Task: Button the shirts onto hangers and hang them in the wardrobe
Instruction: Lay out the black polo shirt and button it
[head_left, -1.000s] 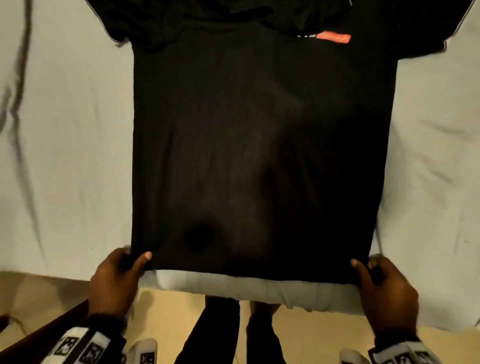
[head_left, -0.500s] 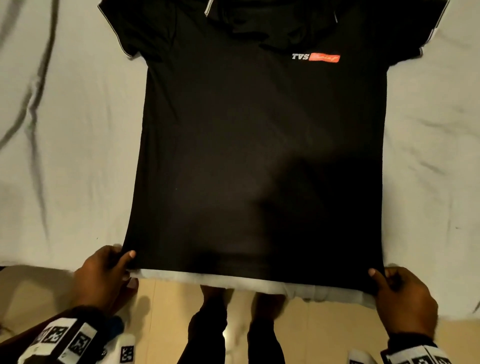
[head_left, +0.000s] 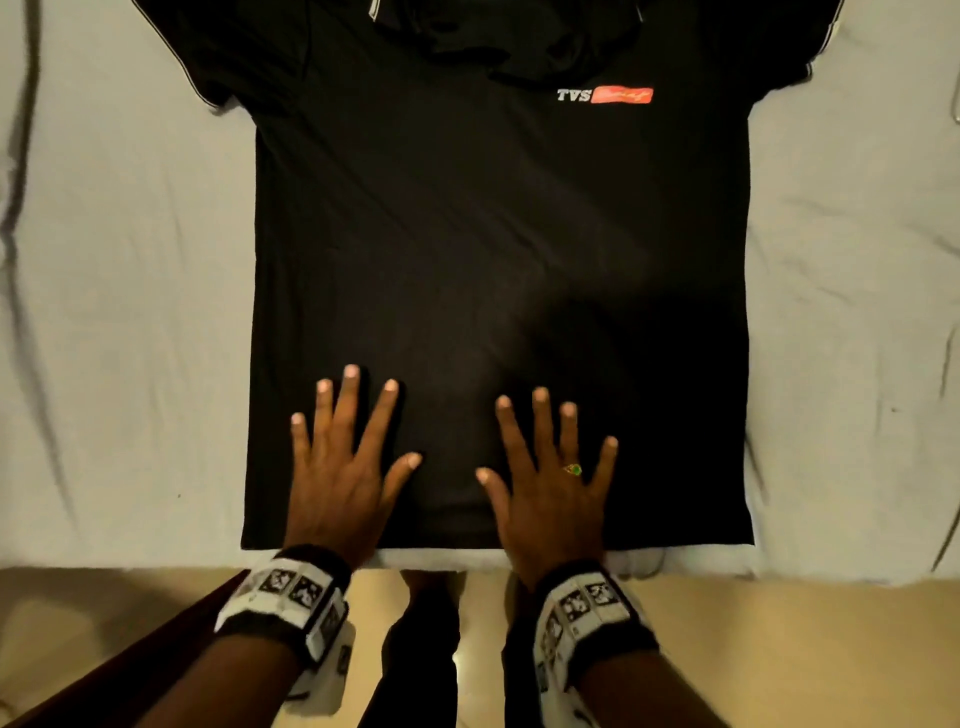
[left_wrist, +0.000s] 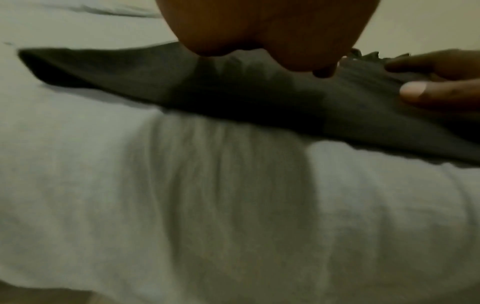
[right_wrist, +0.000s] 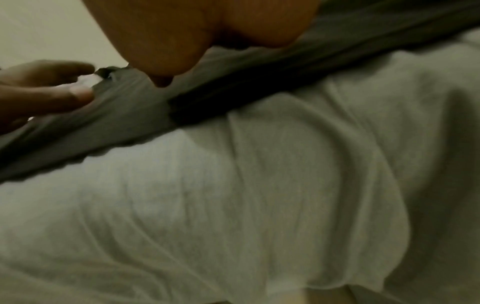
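Item 1, black polo shirt (head_left: 498, 249): laid flat, front side up, on a bed covered by a pale grey sheet (head_left: 119, 312). Collar toward the far edge of the head view, hem at the near edge of the bed. White piping on the short sleeves. Chest logo (head_left: 604, 95) reads "TVS" in white beside a red-orange patch; the patch lettering is too blurred to read.

Item 2, left hand (head_left: 343, 467): palm down on the lower part of the shirt, left of centre, fingers straight and spread, grasping nothing. Wrist carries a white band with black-and-white square markers (head_left: 291, 597).

Item 3, right hand (head_left: 550, 478): palm down on the lower part of the shirt, right of centre, fingers straight and spread, grasping nothing. A gold ring with a green stone (head_left: 573, 470) sits on the ring finger. Matching marker band (head_left: 587, 603) on the wrist.

Item 4, both wrist views: the heel of each palm rests on dark fabric near the hem, with the sheet draping down the bed's side below.

Item 5, tan floor (head_left: 779, 649): below the bed edge, with the person's dark trouser legs (head_left: 421, 660) standing between the forearms.
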